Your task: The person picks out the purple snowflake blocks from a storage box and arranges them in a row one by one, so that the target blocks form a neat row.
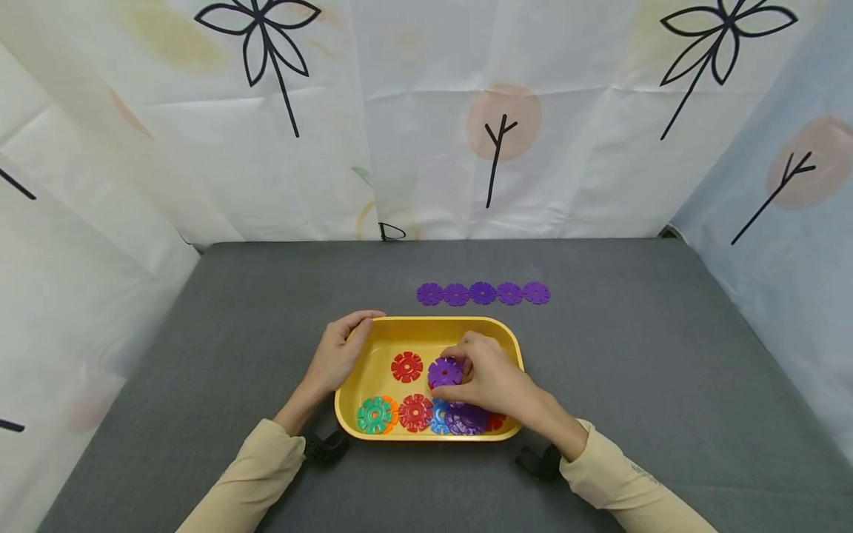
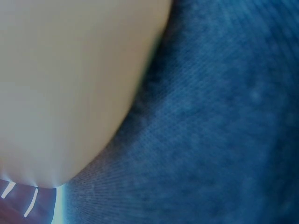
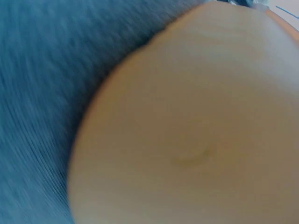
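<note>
Head view: A right hand (image 1: pixel 493 376) pinches a notched, flower-shaped purple disc (image 1: pixel 445 371) over a yellow tray (image 1: pixel 433 320) holding red, blue, green, orange and purple discs (image 1: pixel 415 412) (left hand (image 1: pixel 335 357) gripping its rim). Left wrist, right wrist: blurred skin (image 2: pixel 60 93) against bluish fabric (image 2: pixel 224 116).

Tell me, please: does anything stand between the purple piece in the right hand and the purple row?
Only the far rim of the yellow tray stands between the purple piece, pinched by the right hand, and the purple row. The left hand holds the tray's left end, to the side.
</note>
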Demonstrator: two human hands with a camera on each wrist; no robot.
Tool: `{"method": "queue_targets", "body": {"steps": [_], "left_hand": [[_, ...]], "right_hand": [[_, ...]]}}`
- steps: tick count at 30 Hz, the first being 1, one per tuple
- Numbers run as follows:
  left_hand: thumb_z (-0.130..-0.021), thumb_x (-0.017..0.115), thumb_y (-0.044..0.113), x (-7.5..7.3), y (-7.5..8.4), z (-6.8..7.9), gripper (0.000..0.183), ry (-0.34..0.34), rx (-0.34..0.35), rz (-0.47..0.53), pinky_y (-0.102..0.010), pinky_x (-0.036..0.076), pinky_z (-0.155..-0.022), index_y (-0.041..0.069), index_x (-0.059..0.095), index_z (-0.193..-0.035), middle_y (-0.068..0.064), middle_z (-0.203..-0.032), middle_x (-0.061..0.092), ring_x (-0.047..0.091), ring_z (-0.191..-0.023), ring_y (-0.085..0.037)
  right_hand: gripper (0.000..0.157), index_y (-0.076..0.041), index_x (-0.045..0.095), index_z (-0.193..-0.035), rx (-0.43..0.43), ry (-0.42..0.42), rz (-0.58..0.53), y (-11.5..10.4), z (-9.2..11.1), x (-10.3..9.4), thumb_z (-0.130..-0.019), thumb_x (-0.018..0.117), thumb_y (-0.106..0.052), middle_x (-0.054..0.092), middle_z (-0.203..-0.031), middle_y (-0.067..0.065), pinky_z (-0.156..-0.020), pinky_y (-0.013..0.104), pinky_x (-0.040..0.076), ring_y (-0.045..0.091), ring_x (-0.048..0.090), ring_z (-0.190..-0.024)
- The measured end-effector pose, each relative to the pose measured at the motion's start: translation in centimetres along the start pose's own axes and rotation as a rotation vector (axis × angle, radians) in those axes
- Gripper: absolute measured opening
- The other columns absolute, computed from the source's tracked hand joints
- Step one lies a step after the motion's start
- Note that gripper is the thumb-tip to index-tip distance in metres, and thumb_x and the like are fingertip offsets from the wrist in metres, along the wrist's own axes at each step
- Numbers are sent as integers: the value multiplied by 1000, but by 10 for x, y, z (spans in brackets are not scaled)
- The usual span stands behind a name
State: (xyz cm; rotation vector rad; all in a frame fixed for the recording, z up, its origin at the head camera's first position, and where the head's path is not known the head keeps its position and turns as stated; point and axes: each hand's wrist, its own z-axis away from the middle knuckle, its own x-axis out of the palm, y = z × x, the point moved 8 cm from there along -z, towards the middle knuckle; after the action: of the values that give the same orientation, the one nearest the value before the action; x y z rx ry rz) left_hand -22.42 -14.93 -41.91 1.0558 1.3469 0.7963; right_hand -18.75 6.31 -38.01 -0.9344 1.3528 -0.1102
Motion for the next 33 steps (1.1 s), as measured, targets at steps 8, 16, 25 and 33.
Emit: {"method": "queue_targets", "body": {"steps": [8, 16, 25, 33], "left_hand": [[-111, 45, 20, 0, 0, 0, 34, -2, -2, 4, -33, 65, -77, 1, 65, -130, -24, -122, 69, 74, -96, -34], [-111, 45, 19, -1, 0, 0, 33, -3, -11, 14, -32, 65, -78, 0, 64, -130, -23, -123, 69, 73, -98, -34], [-111, 44, 21, -1, -1, 0, 35, 1, -6, 11, -34, 64, -80, 0, 64, -130, -24, -125, 69, 72, -102, -34], [-111, 43, 22, 1, -2, 0, 34, -8, -17, 23, -33, 65, -77, 3, 65, -130, -23, -123, 69, 73, -98, -33]], "right_hand": [[51, -3, 76, -117, 57, 65, 25, 9, 2, -30, -76, 92, -29, 54, -82, 4, -58, 18, 39, 13, 47, -72], [55, 1, 74, -120, 90, 149, 59, 26, 2, -63, -76, 92, -25, 60, -88, 9, -60, 19, 44, 19, 52, -77], [56, 6, 69, -125, 132, 223, 88, 48, 3, -96, -81, 88, -23, 63, -100, 19, -71, 34, 62, 26, 62, -86], [55, 7, 68, -127, 218, 258, 116, 82, 2, -115, -84, 85, -22, 62, -106, 24, -73, 32, 49, 37, 60, -94]]}}
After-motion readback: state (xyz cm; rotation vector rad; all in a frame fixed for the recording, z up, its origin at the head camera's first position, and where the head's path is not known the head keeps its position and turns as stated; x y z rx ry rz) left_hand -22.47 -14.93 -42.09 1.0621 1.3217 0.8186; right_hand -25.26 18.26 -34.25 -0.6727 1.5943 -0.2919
